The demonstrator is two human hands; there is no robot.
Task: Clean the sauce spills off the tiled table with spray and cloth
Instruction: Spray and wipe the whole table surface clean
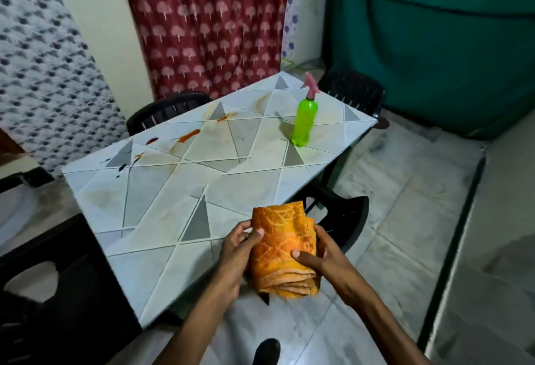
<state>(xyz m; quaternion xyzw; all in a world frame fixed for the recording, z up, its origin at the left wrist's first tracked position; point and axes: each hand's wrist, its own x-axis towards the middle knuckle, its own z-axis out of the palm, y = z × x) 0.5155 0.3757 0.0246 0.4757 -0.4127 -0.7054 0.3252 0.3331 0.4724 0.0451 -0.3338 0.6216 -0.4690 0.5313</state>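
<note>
cloth: we hold the folded orange towel point(282, 251) at the near desk point(162, 214) edge, bunched for wiping
fingers: left hand point(236, 244) and right hand point(318, 254) both grip towel
spray: green spray bottle point(304, 121) upright far right, untouched
spills: sauce streaks point(189, 135) far left

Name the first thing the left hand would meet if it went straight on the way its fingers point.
The orange cloth: the left hand grips its side, fingers pointing into it. Past the cloth, probably the right hand, holding the other side.
</note>
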